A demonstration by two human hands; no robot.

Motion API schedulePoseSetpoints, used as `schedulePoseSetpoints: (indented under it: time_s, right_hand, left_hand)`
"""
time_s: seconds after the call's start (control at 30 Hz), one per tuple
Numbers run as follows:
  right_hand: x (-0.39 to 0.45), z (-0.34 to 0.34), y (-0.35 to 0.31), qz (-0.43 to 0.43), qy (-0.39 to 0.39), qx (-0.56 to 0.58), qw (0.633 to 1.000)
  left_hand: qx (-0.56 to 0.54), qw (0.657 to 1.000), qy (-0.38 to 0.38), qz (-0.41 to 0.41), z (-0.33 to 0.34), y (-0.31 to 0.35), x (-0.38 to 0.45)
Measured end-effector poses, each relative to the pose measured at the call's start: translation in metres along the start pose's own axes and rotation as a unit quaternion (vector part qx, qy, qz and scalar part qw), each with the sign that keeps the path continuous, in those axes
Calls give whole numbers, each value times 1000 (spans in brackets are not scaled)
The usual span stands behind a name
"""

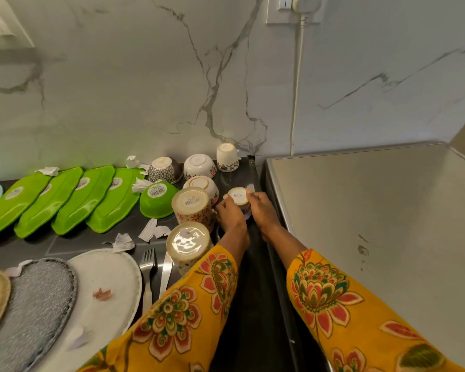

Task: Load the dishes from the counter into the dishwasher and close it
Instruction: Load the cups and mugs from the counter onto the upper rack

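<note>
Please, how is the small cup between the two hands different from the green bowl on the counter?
The small cup is cream-coloured; the green bowl is bright green. The cup is gripped by the left hand and the right hand; the bowl stands untouched. The cup is narrow, the bowl clearly wider. Its base bears a printed mark, the bowl's a barcode sticker. Both are upside down.

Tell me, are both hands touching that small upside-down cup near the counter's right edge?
Touching. The head view shows the left hand and right hand with fingers curled against the small cup from either side.
</note>
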State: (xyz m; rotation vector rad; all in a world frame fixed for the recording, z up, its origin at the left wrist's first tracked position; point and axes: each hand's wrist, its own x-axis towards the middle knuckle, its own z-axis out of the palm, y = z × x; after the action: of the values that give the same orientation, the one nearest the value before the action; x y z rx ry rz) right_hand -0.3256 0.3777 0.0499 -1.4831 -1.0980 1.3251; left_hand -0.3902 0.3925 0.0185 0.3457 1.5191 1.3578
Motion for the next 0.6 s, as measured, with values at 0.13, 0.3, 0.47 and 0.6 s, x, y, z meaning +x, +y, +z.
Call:
schedulePoseSetpoints:
  time_s: [0.13, 0.3, 0.47, 0.6]
  right_hand:
    - [-40, -4, 10, -8, 23, -42, 999]
    - [-97, -5, 22, 1, 55, -63, 996]
    - [-158, -9, 37, 5, 86, -62, 994]
    - [-206, -20, 44, 3, 121, -80, 989]
  left_hand:
    - [1, 1000, 5, -23, -16, -16, -27]
    - [-59, 997, -17, -52, -47, -15, -92]
    - [-62, 992, -64, -86, -78, -31, -142]
    - [9, 992, -94, -82, -98, -55, -167]
